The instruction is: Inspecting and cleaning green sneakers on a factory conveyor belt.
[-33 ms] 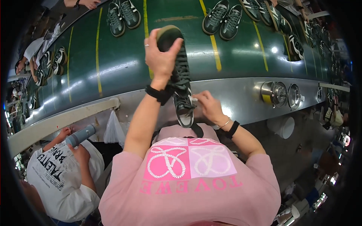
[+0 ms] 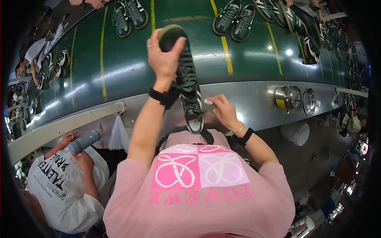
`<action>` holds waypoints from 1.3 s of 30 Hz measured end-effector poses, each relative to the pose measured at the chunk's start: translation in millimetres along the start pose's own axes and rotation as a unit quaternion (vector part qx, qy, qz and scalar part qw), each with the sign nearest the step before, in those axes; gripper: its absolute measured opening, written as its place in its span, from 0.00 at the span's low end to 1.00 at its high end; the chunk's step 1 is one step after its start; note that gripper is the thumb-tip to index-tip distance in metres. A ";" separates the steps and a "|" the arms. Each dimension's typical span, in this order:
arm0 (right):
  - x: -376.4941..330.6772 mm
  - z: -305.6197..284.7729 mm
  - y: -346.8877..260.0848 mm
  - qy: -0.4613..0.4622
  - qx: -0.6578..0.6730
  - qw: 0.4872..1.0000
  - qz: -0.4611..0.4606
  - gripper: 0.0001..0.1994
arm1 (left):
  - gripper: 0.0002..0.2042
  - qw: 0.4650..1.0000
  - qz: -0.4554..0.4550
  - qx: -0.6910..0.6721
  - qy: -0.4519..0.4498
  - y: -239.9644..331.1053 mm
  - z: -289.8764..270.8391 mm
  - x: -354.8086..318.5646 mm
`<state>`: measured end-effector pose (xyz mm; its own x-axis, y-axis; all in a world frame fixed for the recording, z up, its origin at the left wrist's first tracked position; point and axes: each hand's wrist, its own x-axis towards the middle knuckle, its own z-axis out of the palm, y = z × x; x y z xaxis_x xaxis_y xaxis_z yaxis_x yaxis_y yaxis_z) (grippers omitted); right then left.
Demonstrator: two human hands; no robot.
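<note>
While the left hand (image 2: pixel 164 59) grips the toe of a dark green sneaker (image 2: pixel 186 85), the right hand (image 2: pixel 223 111) pinches a small white wad beside its heel. Nothing appears to have shifted; cleaning looks underway above the green conveyor belt (image 2: pixel 119 59).

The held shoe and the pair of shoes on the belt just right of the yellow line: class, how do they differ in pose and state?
The held shoe is off the belt, gripped at its toe by the left hand; the pair lies on the green belt, touched by no hand. The held shoe is single, with the right hand at its side; the pair lies side by side. Both are dark green, laced, with pale stripes.
</note>
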<state>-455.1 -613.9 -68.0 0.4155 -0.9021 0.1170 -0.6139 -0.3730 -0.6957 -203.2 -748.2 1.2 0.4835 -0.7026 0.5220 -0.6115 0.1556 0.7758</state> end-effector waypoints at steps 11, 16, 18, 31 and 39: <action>-49.5 -22.7 61.9 0.091 -0.260 0.960 0.060 0.18 | 0.30 0.849 -0.461 -0.205 -0.155 -121.4 -85.8 -19.8; -41.4 -2.4 42.3 0.031 -0.094 0.992 0.075 0.27 | 0.35 0.894 -0.338 0.019 -0.294 -180.0 -86.4 -93.6; -33.1 13.0 25.2 -0.020 0.054 0.995 0.080 0.29 | 0.34 0.896 -0.228 0.193 -0.330 -176.0 -91.3 -106.1; -20.8 20.6 -24.6 -0.029 0.050 0.998 -0.011 0.12 | 0.12 0.927 -0.086 0.057 -0.361 -71.8 -159.7 -126.5; -8.7 43.5 -34.4 0.016 0.147 0.988 -0.049 0.10 | 0.10 0.905 -0.142 0.046 -0.397 -65.0 -163.7 -128.5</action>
<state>-408.4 -583.8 -75.9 0.4389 -0.8728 0.2133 -0.3486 -0.3842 -0.8549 -123.1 -554.4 -58.3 0.0483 -0.9887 -0.1421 -0.6000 -0.1424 0.7872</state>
